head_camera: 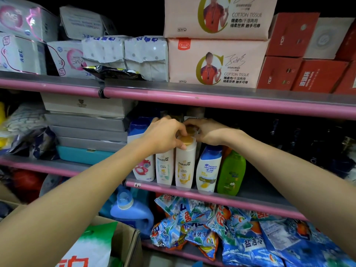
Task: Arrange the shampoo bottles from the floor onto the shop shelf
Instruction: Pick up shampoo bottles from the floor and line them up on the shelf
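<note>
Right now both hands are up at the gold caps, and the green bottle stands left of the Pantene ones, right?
Not quite. In the head view the left hand and right hand are at the gold caps, but the green bottle stands right of the Pantene bottles, past the Head & Shoulders bottle.

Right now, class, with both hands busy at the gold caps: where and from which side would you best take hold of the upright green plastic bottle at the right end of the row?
Grip the green plastic bottle around its body, coming from the front or right. It stands upright, and only the blue-capped white bottle crowds its left side.
</note>
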A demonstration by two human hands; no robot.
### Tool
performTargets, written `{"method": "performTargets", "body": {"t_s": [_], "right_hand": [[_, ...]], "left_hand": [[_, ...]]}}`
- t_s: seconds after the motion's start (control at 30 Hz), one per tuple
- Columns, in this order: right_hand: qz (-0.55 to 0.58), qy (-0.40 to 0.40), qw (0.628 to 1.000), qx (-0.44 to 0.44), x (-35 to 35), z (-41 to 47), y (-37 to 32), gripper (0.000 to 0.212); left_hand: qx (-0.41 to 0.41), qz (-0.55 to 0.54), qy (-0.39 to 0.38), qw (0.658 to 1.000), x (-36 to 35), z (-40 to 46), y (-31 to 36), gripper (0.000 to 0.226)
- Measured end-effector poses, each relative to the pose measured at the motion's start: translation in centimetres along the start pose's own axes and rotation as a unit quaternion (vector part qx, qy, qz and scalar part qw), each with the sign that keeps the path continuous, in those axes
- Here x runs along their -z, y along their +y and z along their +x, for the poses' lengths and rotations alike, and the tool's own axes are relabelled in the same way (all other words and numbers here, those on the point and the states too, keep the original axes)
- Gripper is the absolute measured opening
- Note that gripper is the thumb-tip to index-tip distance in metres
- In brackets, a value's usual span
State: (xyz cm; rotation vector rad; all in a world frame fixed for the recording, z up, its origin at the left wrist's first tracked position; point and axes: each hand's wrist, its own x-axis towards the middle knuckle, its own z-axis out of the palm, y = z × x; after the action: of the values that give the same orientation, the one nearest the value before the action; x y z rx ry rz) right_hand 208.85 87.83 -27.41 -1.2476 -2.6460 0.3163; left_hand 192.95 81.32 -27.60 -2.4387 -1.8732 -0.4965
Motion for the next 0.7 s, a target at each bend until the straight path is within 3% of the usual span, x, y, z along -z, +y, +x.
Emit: {"method": "performTargets", "body": {"t_s": [0.7], "right_hand": [[-0.034,0.017,0.999,-0.005,0.19,0.33,-0.43,0.037]], "left_hand": [[0.007,0.007,-0.004,1.000,-0.02,0.10,-0.04,0.040]]}}
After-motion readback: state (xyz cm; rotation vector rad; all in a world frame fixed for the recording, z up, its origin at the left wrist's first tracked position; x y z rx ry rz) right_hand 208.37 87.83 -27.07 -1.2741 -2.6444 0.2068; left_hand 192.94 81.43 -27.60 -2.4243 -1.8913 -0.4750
